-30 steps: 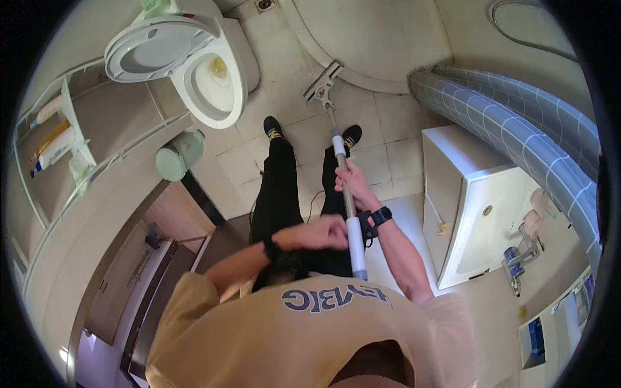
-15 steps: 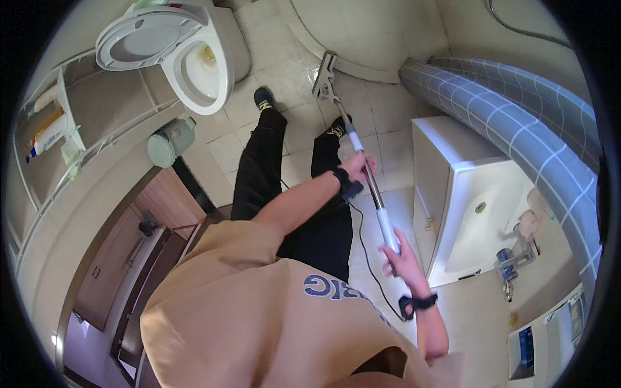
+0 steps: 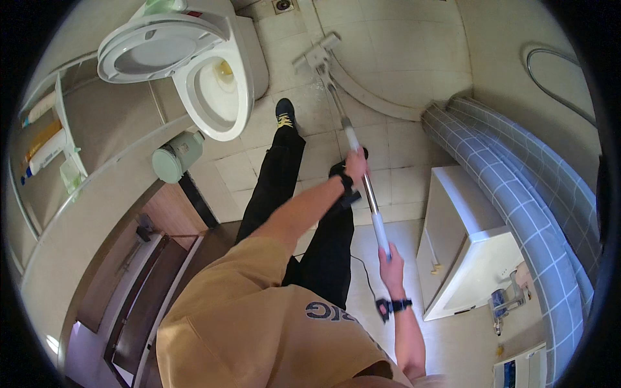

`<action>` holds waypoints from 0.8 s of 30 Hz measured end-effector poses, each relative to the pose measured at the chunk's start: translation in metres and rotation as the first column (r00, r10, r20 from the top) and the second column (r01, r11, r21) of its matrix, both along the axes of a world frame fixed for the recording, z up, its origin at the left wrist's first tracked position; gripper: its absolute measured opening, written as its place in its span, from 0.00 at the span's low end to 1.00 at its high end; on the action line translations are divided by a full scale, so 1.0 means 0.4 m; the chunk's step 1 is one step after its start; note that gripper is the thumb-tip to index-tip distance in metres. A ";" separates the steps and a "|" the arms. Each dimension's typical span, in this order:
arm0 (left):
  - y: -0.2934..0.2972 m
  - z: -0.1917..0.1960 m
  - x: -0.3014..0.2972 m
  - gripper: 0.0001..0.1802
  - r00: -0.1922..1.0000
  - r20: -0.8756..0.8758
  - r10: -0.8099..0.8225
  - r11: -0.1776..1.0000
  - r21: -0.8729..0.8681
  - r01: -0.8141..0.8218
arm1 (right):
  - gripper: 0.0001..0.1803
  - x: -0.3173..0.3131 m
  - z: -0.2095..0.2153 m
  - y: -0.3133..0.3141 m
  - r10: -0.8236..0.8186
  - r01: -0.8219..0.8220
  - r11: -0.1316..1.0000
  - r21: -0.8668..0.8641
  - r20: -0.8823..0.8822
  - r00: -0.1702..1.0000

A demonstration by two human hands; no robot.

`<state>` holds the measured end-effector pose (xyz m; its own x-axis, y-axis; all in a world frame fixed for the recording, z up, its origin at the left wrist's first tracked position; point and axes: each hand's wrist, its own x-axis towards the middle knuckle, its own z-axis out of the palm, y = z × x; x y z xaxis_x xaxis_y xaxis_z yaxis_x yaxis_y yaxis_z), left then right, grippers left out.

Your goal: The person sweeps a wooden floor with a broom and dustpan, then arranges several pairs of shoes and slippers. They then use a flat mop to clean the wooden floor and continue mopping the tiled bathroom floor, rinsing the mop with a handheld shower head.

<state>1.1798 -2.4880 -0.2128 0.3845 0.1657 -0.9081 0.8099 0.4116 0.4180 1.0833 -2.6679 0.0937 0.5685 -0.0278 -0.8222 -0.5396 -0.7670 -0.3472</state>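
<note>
A long-handled mop with a white and chrome pole slants across the middle, away from me. Its wide, pale head rests on the tiles beside the curved raised kerb, slightly blurred; its underside is hidden. My left hand is wrapped around the pole about halfway along. Lower down, my right hand grips the white end of the handle. Each wrist wears a black strap with a small device. The floor near the mop head looks wet.
A toilet with its lid raised stands at the far left, a green bin near it. On the right are a blue checked shower curtain and a white washbasin cabinet. The kerb curves beyond my feet; a floor drain lies at the back.
The mop head has moved farther away and slightly left, and has turned. Both hands still hold the pole; my right hand has closed more fully around its end. My view has shifted a little.
</note>
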 end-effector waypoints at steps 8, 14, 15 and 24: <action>0.653 -0.273 0.580 0.26 0.832 0.240 -0.501 0.856 0.281 0.435 | 0.15 0.410 -0.280 0.466 -0.416 0.553 0.731 0.400 -0.381 0.826; 0.165 -0.199 -0.027 0.15 0.651 0.242 -0.720 0.637 0.602 0.481 | 0.12 0.055 -0.004 0.175 -0.456 0.547 0.827 0.131 -0.414 0.788; 0.056 -0.128 -0.115 0.16 0.659 0.260 -0.706 0.585 0.739 0.335 | 0.12 0.004 0.054 0.122 -0.469 0.545 0.838 0.013 -0.495 0.732; 0.189 -0.106 0.070 0.20 0.613 -0.024 -0.790 0.514 0.519 0.683 | 0.11 0.062 -0.051 0.219 -0.471 0.555 0.828 0.082 -0.435 0.767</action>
